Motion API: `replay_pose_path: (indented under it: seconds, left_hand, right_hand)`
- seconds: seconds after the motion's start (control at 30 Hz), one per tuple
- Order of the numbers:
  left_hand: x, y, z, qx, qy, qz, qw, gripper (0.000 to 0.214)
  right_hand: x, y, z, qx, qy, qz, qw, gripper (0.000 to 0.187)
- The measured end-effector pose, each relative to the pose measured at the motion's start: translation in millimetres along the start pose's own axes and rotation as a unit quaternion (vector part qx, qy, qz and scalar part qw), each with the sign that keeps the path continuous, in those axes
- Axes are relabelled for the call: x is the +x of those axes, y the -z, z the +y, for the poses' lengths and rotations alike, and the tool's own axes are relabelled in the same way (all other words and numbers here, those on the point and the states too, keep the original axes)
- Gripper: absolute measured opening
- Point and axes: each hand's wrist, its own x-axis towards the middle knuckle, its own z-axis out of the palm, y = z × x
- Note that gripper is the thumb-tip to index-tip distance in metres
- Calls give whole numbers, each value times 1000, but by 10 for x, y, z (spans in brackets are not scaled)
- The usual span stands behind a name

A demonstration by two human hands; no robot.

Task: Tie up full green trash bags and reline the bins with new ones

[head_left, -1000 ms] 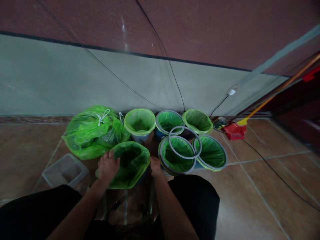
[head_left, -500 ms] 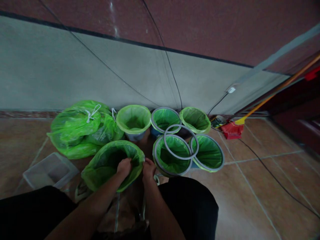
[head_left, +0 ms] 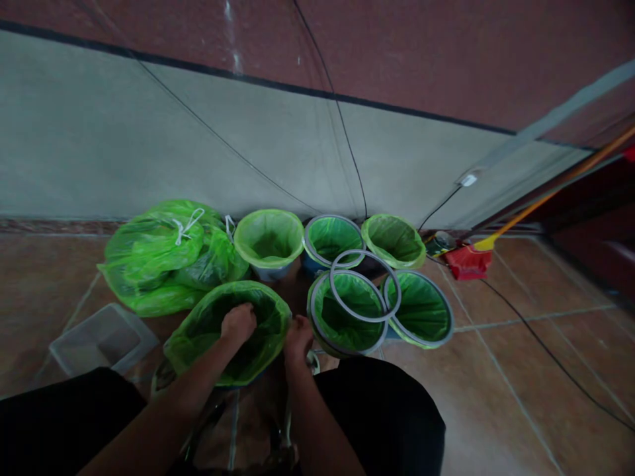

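Between my knees stands a trash bin lined with a green garbage bag (head_left: 193, 357), the bag's edge folded over its rim. My left hand (head_left: 239, 324) is over the bin's opening, fingers curled; what is in them, if anything, is hidden. At the bin's right side my right hand (head_left: 298, 337) is closed on the edge of the bag. Close to that hand is another lined bin (head_left: 342, 344) with a grey ring around its top. A loose grey ring (head_left: 335, 297) lies across it and the neighbouring lined bin (head_left: 421, 307).
Along the wall stand three more lined bins, including a pale-rimmed one (head_left: 268, 238). Full tied green bags (head_left: 149, 258) lie at left, behind a clear plastic box (head_left: 106, 337). A red broom (head_left: 471, 261) leans at right; a black cable (head_left: 536, 337) crosses the tiles.
My left hand has moved a little left, away from the bin's right inner side. My right hand stays at the right rim. The view has shifted slightly.
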Motion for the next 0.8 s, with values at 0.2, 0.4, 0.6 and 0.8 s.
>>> replay_pose_path:
  seconds: [0.2, 0.4, 0.6, 0.8]
  left_hand:
    - [217, 397, 105, -27, -138, 171, 975, 38]
    - [512, 354, 19, 7, -246, 84, 966, 31]
    - [708, 330, -149, 29, -252, 24, 967, 30]
    - [766, 344, -195, 52, -198, 22, 979, 25]
  right_hand:
    - [81, 67, -470, -46, 71, 38, 996, 34]
    - [109, -97, -390, -68, 76, -40, 994, 35]
    - [58, -182, -253, -100, 75, -67, 990, 38]
    - [47, -215, -230, -151, 49, -78, 984, 28]
